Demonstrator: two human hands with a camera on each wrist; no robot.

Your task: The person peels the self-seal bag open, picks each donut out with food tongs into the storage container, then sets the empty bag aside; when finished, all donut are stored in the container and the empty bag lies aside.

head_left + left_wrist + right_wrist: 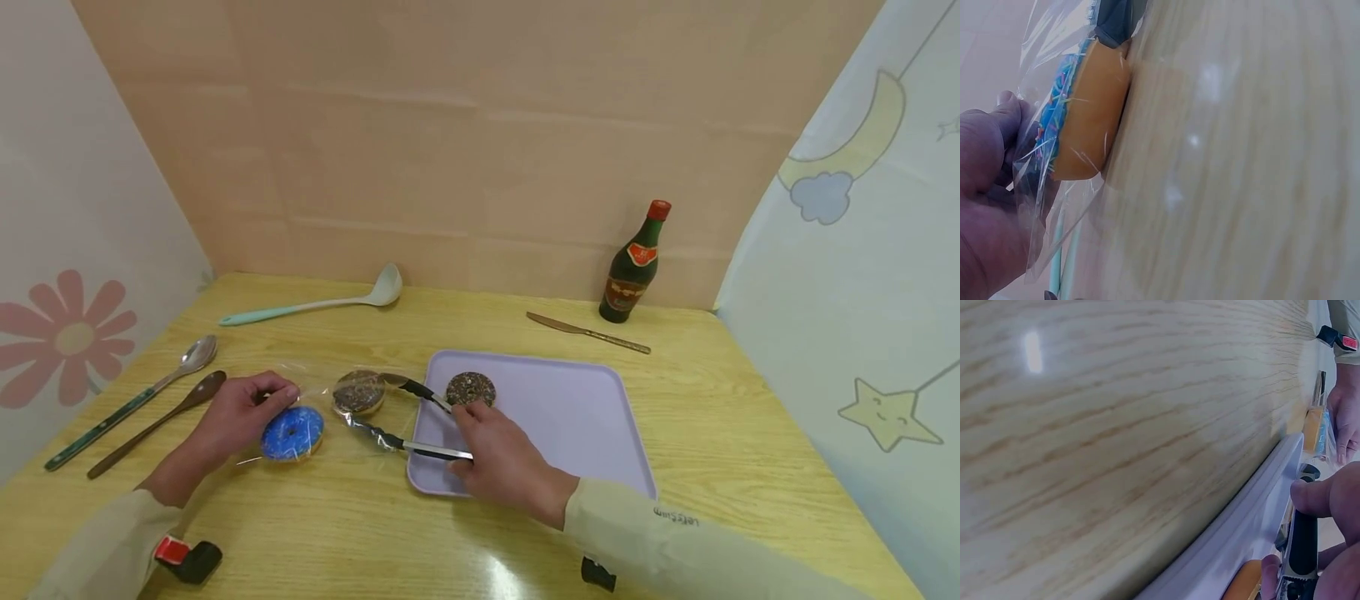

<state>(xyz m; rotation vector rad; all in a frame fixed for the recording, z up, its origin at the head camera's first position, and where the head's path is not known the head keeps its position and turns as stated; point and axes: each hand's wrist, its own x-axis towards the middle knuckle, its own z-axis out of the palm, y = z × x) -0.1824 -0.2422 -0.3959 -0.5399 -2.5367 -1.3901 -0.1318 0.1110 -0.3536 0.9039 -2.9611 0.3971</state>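
Observation:
My left hand (228,425) pinches the edge of a clear plastic bag (1032,206). Inside the bag, a blue sprinkled donut (306,427) lies beside that hand, and a chocolate donut (360,388) lies further right. Metal tongs with black tips (435,451) are gripped in my right hand (510,458), over the left part of a lilac tray (577,417). Their spread tips reach left to either side of the bagged chocolate donut, with clear film around them. Another chocolate donut (459,388) sits on the tray, just beyond my right fingers.
Left of my left hand lie a metal spoon with a green handle (105,429) and a brown wooden spoon (157,427). A ladle (322,303) lies along the back. At the back right are a knife (585,332) and a standing green bottle (628,279).

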